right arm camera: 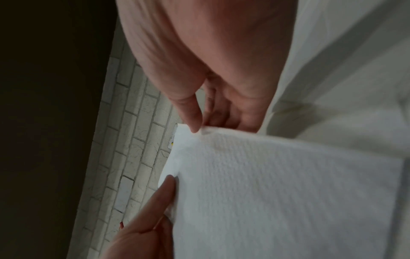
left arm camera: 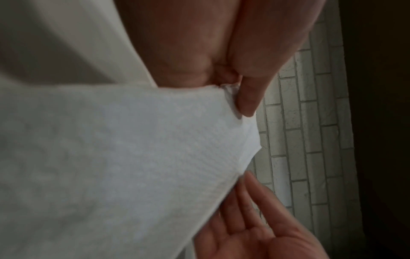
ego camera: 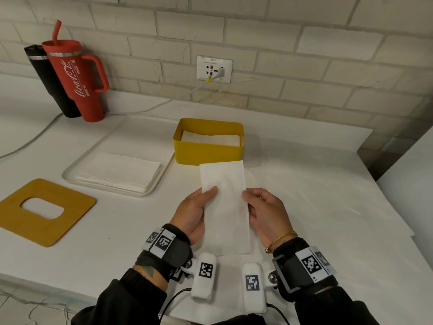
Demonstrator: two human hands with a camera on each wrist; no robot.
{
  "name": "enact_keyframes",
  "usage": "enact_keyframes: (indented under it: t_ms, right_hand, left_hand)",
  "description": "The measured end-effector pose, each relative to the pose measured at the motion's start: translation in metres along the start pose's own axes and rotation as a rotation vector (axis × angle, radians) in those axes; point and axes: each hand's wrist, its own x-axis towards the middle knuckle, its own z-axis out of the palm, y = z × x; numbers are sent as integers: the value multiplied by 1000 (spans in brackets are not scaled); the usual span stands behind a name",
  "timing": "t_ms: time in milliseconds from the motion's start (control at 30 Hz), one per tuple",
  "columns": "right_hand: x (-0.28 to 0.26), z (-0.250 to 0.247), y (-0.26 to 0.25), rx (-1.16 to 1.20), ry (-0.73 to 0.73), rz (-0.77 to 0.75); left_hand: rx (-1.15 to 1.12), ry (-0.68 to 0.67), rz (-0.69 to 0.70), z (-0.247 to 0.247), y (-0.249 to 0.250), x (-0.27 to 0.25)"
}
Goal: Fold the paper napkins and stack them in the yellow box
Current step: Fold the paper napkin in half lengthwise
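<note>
both forearms reach forward side by side, wrists banded with tagged straps. the left hand (ego camera: 195, 211) pinches with thumb on top, fingers curled beneath. the right hand (ego camera: 264, 213) mirrors it, thumb forward.

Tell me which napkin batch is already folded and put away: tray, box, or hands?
The napkins in the yellow box: folded narrow, lying inside. The tray stack is wider; the hand-held napkin is outside the box.

napkin (ego camera: 225, 207): white | box (ego camera: 208, 150): yellow | tumbler (ego camera: 77, 80): red, white script | lid (ego camera: 44, 212): mustard
</note>
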Motion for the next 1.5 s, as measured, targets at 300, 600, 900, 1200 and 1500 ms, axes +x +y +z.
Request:
enact_keyframes:
  t_ms: [300,600,900,1200,1500]
  right_hand:
    - [-2,-9,-2,-208,-229,-17]
    - [7,-49,-8,-605,-345,23]
    - [81,-99,-80,-1703,-190,-121]
    - [98,-101,-69,-1823,-77,-239]
    - [55,-79,-132,-1028,-48,-452]
  left_hand:
    - [9,-84,45,9,8,0]
    - [-4,31,75,5,9,6]
    - [-14,69,49,2,6,-4]
    - [-24,156,53,-7,10,-5]
    - [-44,174,43,-2,11,5]
